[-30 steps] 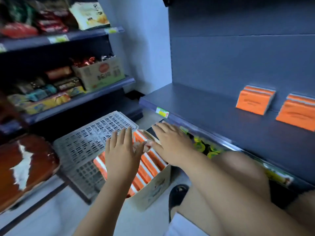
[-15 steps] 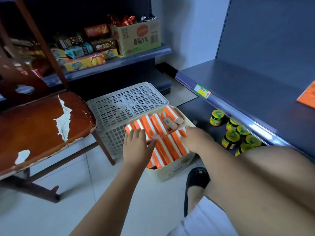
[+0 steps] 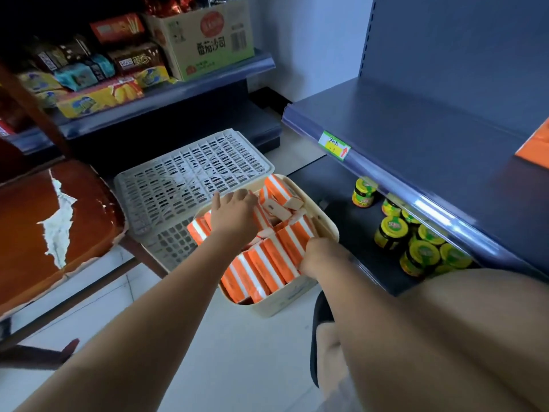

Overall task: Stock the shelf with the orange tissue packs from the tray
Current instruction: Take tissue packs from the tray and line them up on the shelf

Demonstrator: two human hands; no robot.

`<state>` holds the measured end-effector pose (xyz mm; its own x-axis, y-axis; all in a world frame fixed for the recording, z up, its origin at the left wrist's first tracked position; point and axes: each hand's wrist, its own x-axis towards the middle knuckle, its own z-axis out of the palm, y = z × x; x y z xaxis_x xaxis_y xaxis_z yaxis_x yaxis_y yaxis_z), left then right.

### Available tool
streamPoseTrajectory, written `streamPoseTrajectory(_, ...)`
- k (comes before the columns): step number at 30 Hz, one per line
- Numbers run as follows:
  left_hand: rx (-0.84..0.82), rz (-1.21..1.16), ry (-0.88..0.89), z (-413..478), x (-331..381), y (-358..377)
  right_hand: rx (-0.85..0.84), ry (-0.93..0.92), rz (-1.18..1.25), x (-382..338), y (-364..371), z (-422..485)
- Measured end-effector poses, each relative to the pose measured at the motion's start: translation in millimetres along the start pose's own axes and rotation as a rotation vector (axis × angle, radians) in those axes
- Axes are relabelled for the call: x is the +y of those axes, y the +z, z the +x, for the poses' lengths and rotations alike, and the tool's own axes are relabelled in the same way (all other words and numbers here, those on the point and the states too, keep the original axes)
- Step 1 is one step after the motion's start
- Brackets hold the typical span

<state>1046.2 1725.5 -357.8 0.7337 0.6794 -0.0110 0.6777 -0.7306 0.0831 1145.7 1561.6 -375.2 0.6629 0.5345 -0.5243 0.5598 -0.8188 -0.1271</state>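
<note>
Pale floor (image 3: 208, 337) runs between two racks in a shop aisle, with the grey shelf (image 3: 430, 138) on the right and a snack rack (image 3: 166, 93) at the back left. The cream tray (image 3: 285, 301) sits on the floor below the shelf's front edge, filled with orange-and-white packs (image 3: 261, 269) standing on edge in rows, a few lying loose at the far end.

Both hands are down in the tray, apart. The left hand (image 3: 237, 217) is over the far left rows, its fingertips sunk between packs and out of sight. The right hand (image 3: 319, 257) is at the near right rim with only its knuckles showing, the fingers tucked behind the packs. I cannot tell whether either hand has a pack in its grip.

On the shelf, a lone pack (image 3: 534, 147) is cut off by the right edge, so only an orange corner shows. Jars (image 3: 421, 257) with yellow-green lids stand on the level below, partly hidden by the shelf lip and a bare knee. A dark shoe (image 3: 319, 322) is half covered by the right arm. A grey crate (image 3: 178, 179) lies upside down just behind the tray, beside a worn brown table (image 3: 38, 221) that is cut off at the left.

Half a second ago the left hand lay flat on the near left packs; it has since moved farther in and dipped. The right hand has kept to the right rim. A second ago two packs showed on the shelf.
</note>
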Motion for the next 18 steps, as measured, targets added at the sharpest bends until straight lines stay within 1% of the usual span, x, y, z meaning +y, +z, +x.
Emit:
streamPoseTrajectory(3, -0.008, 0.072, 0.019, 12, 2, 3, 0.005, -0.014, 0.027, 4, -2, 8)
streamPoseTrajectory(4, -0.022, 0.059, 0.022, 17, 2, 5, 0.021, -0.015, 0.046, 5, -3, 10)
streamPoseTrajectory(7, -0.109, -0.120, 0.026, 28, 5, 7, 0.117, -0.008, 0.106, 4, -4, 12)
streamPoseTrajectory(9, -0.128, -0.157, 0.060, 33, 6, 8, 0.153, -0.006, 0.126, 4, -1, 11)
streamPoseTrajectory(12, -0.116, -0.168, 0.071, 37, 7, 9, 0.143, -0.007, 0.140, 3, 6, 9)
streamPoseTrajectory(15, -0.090, -0.124, 0.082, 38, 4, 8, 0.124, -0.023, 0.115, 3, 4, 9)
streamPoseTrajectory(17, -0.034, -0.120, 0.098, 41, -2, 6, 0.128, -0.026, 0.173, 4, -5, 10)
streamPoseTrajectory(18, -0.011, -0.145, 0.088, 42, -6, 2, 0.140, -0.020, 0.242, 5, -14, 11)
